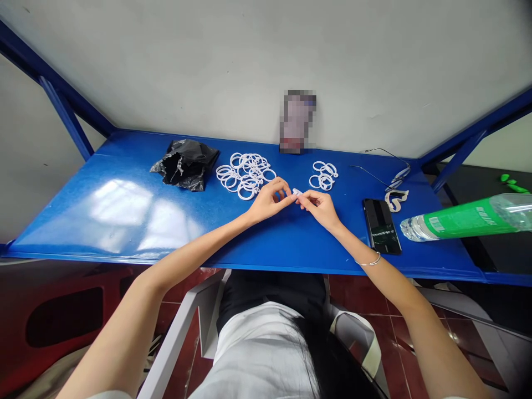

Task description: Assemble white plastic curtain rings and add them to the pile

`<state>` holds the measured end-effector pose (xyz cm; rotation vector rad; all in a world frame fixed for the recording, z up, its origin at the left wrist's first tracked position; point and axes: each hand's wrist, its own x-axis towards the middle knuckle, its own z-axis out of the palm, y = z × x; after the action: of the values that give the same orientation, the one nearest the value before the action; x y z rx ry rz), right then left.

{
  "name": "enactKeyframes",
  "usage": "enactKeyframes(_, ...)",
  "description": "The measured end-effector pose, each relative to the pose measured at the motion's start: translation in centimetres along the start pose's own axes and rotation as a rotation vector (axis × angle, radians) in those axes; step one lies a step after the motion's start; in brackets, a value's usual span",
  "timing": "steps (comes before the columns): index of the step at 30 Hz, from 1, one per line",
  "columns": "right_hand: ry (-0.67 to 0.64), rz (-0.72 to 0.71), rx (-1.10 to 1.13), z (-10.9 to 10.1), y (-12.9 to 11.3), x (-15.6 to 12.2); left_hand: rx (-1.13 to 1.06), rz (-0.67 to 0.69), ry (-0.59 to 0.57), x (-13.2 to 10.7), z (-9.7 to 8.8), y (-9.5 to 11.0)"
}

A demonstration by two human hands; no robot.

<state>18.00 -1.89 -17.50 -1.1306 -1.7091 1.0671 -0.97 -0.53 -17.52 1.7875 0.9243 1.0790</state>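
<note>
My right hand [319, 208] pinches a small white plastic piece [296, 192] between thumb and fingers; it looks like a curtain ring seen nearly edge-on, mostly covered by the fingertips. My left hand [272, 198] meets it from the other side, thumb tip against the piece and fingers curled in. Just beyond the left hand lies a loose pile of several white curtain rings [246, 191] with small eyelets. Farther right, past my right hand, is a smaller group of the same rings [325, 187]. Both hands are above the blue table [257, 244].
A crumpled black plastic bag [193, 160] lies open at the left. To the right are a dark phone [381, 226], eyeglasses [399, 176], a cream-coloured curved item [393, 202] and a bottle with a green label [469, 219]. A blurred-out object [297, 122] leans on the wall.
</note>
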Motion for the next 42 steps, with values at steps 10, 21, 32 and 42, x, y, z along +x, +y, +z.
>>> enactKeyframes(10,-0.001,-0.227,-0.392,0.3,-0.2,-0.5,0.523,0.228,-0.065,-0.4,0.0,-1.0)
enactKeyframes(21,0.04,-0.276,-0.492,0.1,-0.8,-0.7,0.726,0.363,0.003,-0.2,-0.1,-1.4)
enactKeyframes(32,0.032,-0.337,-0.596,-0.1,-0.2,-0.7,0.742,0.398,-0.023,-0.2,-0.2,-1.7)
enactKeyframes(42,0.09,-0.439,-0.647,0.0,-0.4,-0.7,0.782,0.563,0.048,-0.3,-0.3,-2.3)
